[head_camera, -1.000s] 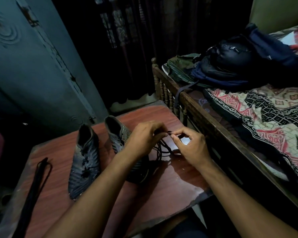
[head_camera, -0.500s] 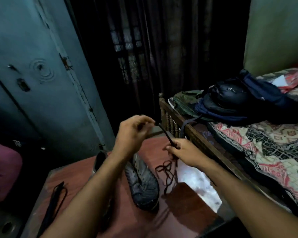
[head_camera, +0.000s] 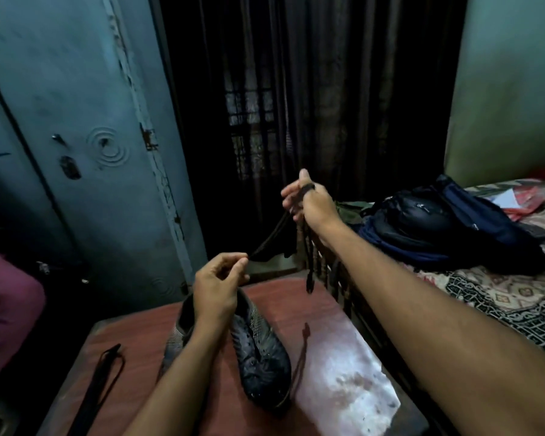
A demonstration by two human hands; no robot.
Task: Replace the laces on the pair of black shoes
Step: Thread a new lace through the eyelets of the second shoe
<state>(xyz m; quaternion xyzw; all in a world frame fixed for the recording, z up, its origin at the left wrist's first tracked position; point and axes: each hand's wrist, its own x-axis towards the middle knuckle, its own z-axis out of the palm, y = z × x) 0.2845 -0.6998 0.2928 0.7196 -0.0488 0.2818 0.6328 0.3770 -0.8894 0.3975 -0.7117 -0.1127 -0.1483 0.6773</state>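
— While the lace [head_camera: 269,236] was stretched in the air between both hands, how far along did the job look?

— Early, by my judgement. The right shoe [head_camera: 258,357], at six o'clock on the counter [head_camera: 343,372], showed bare eyelets with no lace in them. The left shoe [head_camera: 177,335] sat touching it at its nine o'clock side, mostly hidden under the left forearm, so I could not tell whether it was laced.

— And each grip?

— The left hand [head_camera: 216,289] pinched one stretch of the lace between thumb and fingertips, just above the shoes. The right hand [head_camera: 309,202], raised toward one o'clock from the left, had the lace looped round its fingers and clenched, with loose ends hanging toward the counter.

— What was left to do?

— Threading both shoes, likely; nothing showed a finished lacing.

— Count things for me.

— Two shoes, two hands, one lace in the hands. One dark bundle of laces [head_camera: 99,394] lay at eight o'clock on the counter, well apart from the shoes; how many strands, I could not tell. One dark backpack [head_camera: 447,228] rested on the bed [head_camera: 501,297] at three o'clock.
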